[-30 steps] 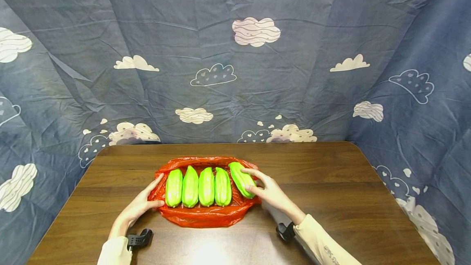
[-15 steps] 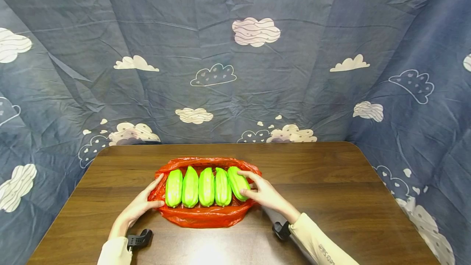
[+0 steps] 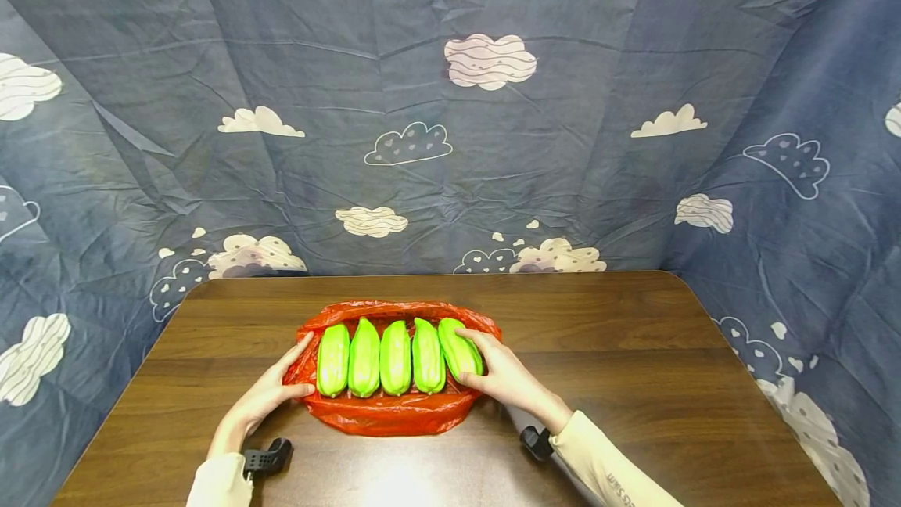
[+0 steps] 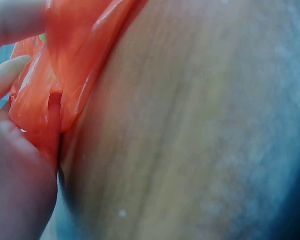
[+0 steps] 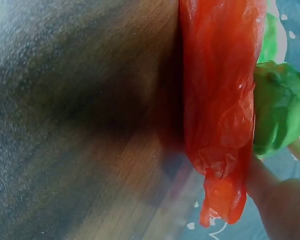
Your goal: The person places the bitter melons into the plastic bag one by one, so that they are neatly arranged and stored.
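A red plastic bag (image 3: pixel 394 416) lies spread with its mouth facing up, and several bright green, long ribbed vegetables stand side by side in it. The rightmost green vegetable (image 3: pixel 459 347) leans, its far end toward the left. My right hand (image 3: pixel 510 374) grips that one, thumb on the near side and fingers on the far side. The right wrist view shows its rounded green end (image 5: pixel 280 110) above the bag's rim. At the bag's left end, my left hand (image 3: pixel 263 397) holds the rim with thumb and fingers spread; red film covers part of the thumb in the left wrist view.
The bag sits on a dark brown wooden table (image 3: pixel 598 335) with rounded far corners. A blue cloth (image 3: pixel 563 178) with printed clouds hangs behind and at both sides. A black wrist camera (image 3: pixel 267 458) is strapped to each wrist.
My right hand has moved left with the rightmost vegetable and set it lower in the bag beside its neighbour, then shifted slightly. My left hand has stayed at the bag's left end.
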